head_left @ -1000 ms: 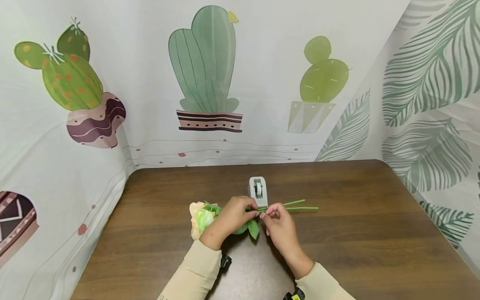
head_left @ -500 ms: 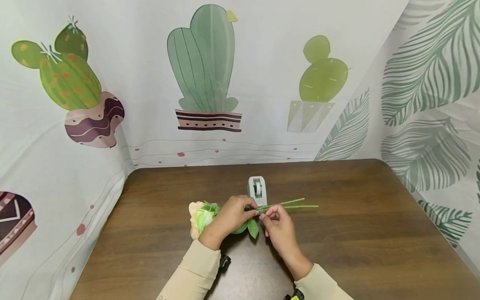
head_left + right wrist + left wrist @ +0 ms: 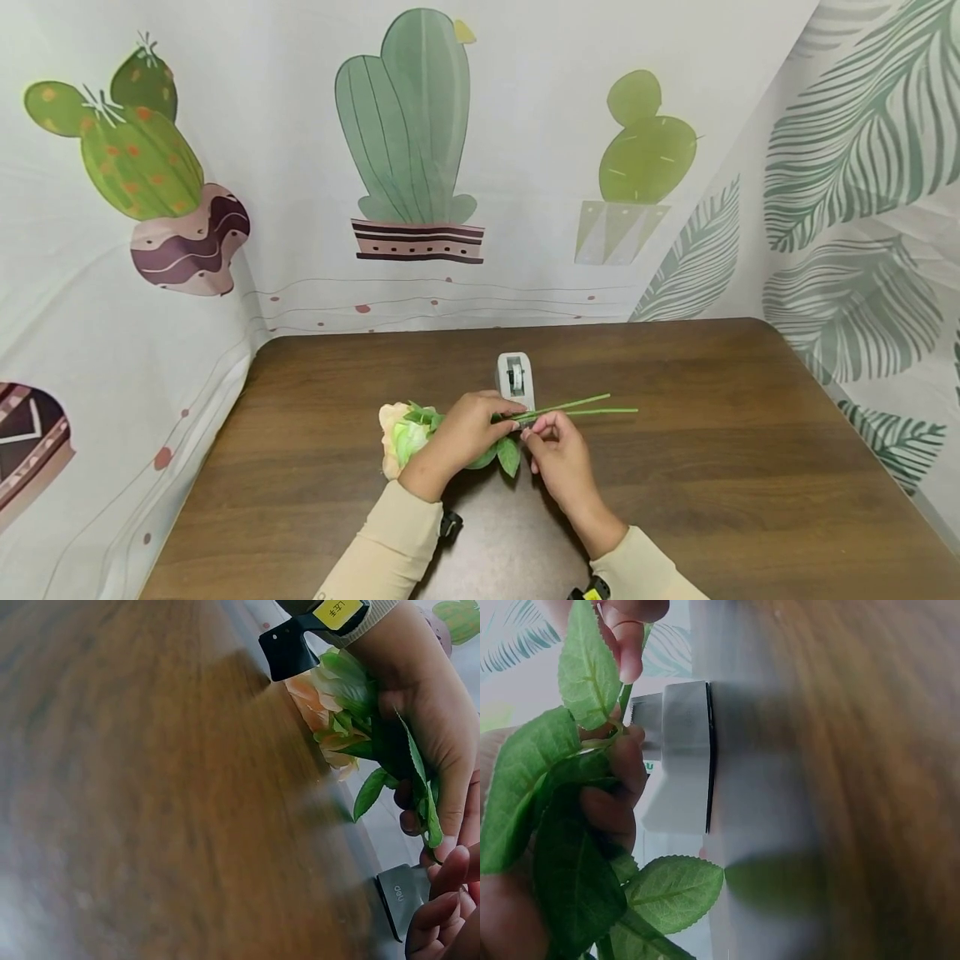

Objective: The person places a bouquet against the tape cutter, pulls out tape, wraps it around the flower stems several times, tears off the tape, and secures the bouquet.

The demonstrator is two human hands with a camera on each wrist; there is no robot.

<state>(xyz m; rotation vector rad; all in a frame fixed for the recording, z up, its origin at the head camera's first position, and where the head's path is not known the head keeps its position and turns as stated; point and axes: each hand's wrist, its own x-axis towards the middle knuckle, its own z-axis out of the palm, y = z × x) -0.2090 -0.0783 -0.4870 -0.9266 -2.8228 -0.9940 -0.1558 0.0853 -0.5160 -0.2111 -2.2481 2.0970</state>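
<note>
The bench (image 3: 712,458) has a straight far edge and rounded far corners; its surface extends on both sides of the work. The stem tips point right, well apart from the right edge.

The flower bunch (image 3: 405,437) lies crosswise near the middle, blooms to the left. The left grip (image 3: 468,425) is closed around its stems (image 3: 588,411). The thumb and forefinger of the right grip (image 3: 558,454) meet just beside the stems; whether they pinch anything cannot be determined.

Petals: peach and pale green, ruffled. Leaves (image 3: 676,892): green, veined, with serrated margins. Stems: thin, green, separating into two ends. Bench: dark brown wood grain.

The white tape dispenser (image 3: 528,385), with a roll (image 3: 516,377), stands just beyond the hands; the stems cross its near end in the head view, contact unclear. In the left wrist view, leaves obscure part of the left grip. A printed cloth (image 3: 540,108) borders the far edge. A black mount (image 3: 289,652) is strapped at the left cuff.
</note>
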